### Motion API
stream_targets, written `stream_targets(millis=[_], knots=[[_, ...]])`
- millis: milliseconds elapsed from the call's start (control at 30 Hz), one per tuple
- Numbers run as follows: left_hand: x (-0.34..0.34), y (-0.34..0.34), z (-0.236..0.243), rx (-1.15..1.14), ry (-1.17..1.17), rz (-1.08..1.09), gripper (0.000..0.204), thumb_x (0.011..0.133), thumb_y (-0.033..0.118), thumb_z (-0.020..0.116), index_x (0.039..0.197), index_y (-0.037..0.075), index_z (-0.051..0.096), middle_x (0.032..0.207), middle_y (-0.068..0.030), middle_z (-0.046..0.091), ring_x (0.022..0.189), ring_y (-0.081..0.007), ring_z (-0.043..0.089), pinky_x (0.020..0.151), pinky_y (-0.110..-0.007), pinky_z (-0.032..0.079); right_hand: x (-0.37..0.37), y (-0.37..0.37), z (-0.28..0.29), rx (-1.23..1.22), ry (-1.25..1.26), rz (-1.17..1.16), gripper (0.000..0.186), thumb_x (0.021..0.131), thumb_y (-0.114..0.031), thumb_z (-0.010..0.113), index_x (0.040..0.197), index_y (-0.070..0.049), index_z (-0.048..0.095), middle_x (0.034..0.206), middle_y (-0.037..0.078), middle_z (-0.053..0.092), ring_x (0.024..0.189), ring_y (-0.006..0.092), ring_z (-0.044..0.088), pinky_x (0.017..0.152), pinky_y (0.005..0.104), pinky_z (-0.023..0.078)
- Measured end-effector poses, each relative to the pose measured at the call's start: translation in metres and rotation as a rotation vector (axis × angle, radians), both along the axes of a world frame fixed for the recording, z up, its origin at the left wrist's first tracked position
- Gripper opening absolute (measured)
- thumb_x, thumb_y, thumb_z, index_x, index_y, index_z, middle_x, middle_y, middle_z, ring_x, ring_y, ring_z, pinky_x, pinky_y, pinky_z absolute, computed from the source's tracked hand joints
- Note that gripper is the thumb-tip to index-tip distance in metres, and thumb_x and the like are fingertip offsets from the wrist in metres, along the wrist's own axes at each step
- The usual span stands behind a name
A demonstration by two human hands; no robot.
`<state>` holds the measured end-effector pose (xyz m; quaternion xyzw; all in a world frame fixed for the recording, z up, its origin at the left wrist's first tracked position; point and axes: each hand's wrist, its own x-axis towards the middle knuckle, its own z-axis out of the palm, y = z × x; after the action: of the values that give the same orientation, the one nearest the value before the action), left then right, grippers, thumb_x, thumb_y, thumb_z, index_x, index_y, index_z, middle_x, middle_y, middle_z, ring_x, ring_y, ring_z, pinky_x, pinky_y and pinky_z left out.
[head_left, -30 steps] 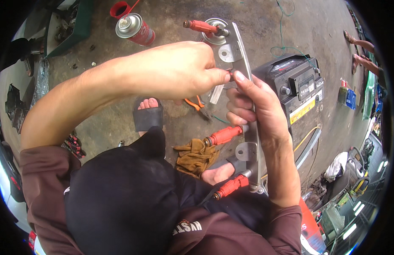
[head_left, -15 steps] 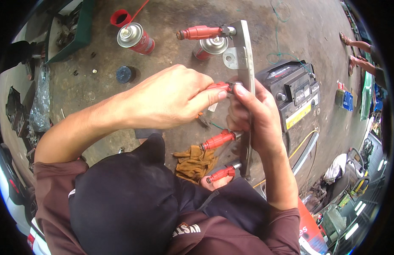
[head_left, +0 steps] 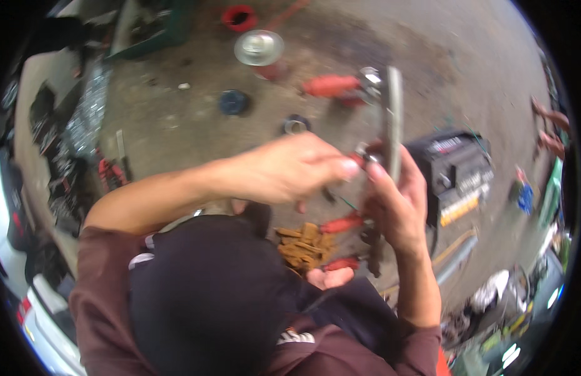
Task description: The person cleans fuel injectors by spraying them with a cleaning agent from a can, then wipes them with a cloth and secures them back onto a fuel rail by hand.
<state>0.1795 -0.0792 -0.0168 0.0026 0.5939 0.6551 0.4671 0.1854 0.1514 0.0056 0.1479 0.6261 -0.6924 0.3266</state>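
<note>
A metal fuel rail [head_left: 392, 119] is held up lengthwise, with several red fuel injectors along its left side. My right hand [head_left: 400, 200] is closed around the rail's middle, thumb pressed near the injector seat. From the left, my left hand [head_left: 290, 168] pinches a red injector [head_left: 358, 158], mostly covered by its fingers. One injector [head_left: 331, 86] sticks out at the rail's far end. Two more, a middle one [head_left: 342, 223] and a nearest one [head_left: 340, 264], are below my hands. Motion blurs the details.
A spray can [head_left: 260, 50], a red cup [head_left: 239, 19], a blue cap [head_left: 233, 101] and a dark ring [head_left: 296, 124] are on the floor. Brown gloves [head_left: 306, 245] lie beneath the rail. To the right stands a car battery [head_left: 453, 178]; a green bin [head_left: 149, 41] is far left.
The whole view has shifted and turned, so hands, rail and floor objects appear farther right. The rail shows more edge-on. Both hands keep their grips; red-handled pliers now show at the left.
</note>
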Motion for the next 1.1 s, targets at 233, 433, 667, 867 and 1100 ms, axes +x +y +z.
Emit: stream_targets(millis=[233,433,667,867,1100], knots=[[0.02,-0.024,-0.014,-0.217,0.48,-0.13,0.045,0.111,0.044,0.056,0.102,0.001,0.07,0.083,-0.0217,0.068,0.073,-0.038,0.067,0.072,-0.048,0.052,0.014,-0.011,-0.015,-0.011,-0.004,0.078,0.034,0.104,-0.015,0.072,0.133,-0.002,0.061,0.083,-0.007,0.057,0.059,0.0002,0.044,0.051,0.02,0.032],[0.016,-0.043,-0.02,-0.066,0.081,-0.123,0.057,0.111,0.054,0.056,0.101,0.0,0.07,0.081,-0.0125,0.07,0.072,-0.021,0.069,0.07,-0.04,0.054,0.014,-0.026,-0.018,0.041,0.039,0.112,0.036,0.102,-0.015,0.075,0.133,-0.002,0.063,0.087,-0.008,0.06,0.067,-0.0004,0.043,0.056,0.0192,0.03],[-0.023,-0.216,-0.103,-1.24,0.556,0.366,0.032,0.101,0.031,0.07,0.117,0.003,0.072,0.095,-0.0123,0.078,0.085,-0.0285,0.075,0.079,-0.04,0.058,-0.018,0.033,0.032,-0.119,0.067,0.025,0.065,0.103,-0.042,0.07,0.144,0.006,0.05,0.067,-0.007,0.046,0.052,0.0048,0.042,0.047,0.0262,0.035],[-0.056,-0.284,-0.184,-1.319,0.736,0.416,0.032,0.096,0.027,0.073,0.119,0.004,0.074,0.116,-0.0214,0.074,0.116,-0.039,0.069,0.1,-0.048,0.054,-0.016,0.031,0.027,-0.268,0.17,-0.148,0.05,0.109,-0.05,0.056,0.12,-0.001,0.057,0.074,-0.002,0.042,0.062,0.0132,0.042,0.06,0.0372,0.041],[-0.069,-0.283,-0.196,-1.439,0.708,0.214,0.038,0.089,0.028,0.072,0.119,0.004,0.075,0.119,-0.0212,0.075,0.115,-0.0401,0.069,0.098,-0.051,0.054,-0.023,0.039,0.011,-0.103,0.044,-0.298,0.046,0.114,-0.041,0.055,0.12,0.003,0.068,0.072,-0.007,0.038,0.066,0.0067,0.036,0.062,0.0274,0.033]])
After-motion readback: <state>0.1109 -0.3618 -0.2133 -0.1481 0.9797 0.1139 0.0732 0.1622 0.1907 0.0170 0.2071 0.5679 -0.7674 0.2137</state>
